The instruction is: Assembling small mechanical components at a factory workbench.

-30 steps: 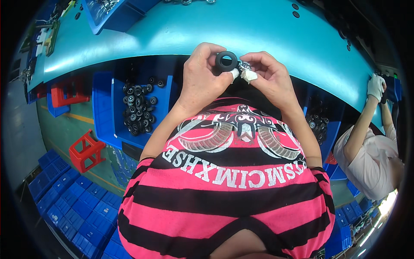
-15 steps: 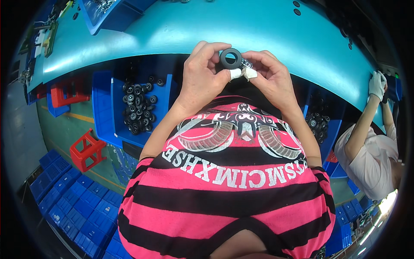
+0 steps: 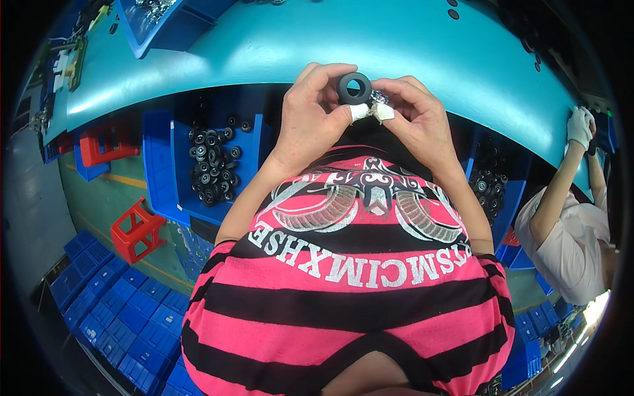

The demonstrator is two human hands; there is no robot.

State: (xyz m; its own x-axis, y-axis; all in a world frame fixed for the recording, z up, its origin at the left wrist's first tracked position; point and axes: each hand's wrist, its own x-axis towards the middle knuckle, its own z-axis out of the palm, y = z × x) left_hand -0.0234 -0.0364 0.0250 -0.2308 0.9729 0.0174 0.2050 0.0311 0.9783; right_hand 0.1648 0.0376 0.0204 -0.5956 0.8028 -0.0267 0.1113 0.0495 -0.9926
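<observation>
Just over the near edge of the turquoise table (image 3: 277, 56), my two hands are raised close together. A black rubber tyre (image 3: 344, 91) with an open centre is pinched between the thumb and fingers of my left hand (image 3: 307, 109). My right hand (image 3: 421, 115) pinches a small shiny silver part (image 3: 379, 97), perhaps a wheel rim, right beside the tyre. Fingers partly cover that part, so its full shape is hidden. Both thumbs have white wrapping at the tips.
Below the table edge, a blue bin (image 3: 179, 168) on the left holds several black wheels (image 3: 212, 162); more black wheels (image 3: 487, 188) lie at right. A blue tray (image 3: 175, 41) with silver parts stands far left. A co-worker's gloved hand (image 3: 579, 129) works at right. Red stool (image 3: 137, 231) on the floor.
The tyre has tilted slightly between my fingers and shows a little more of its tread. My hands have otherwise barely moved.
</observation>
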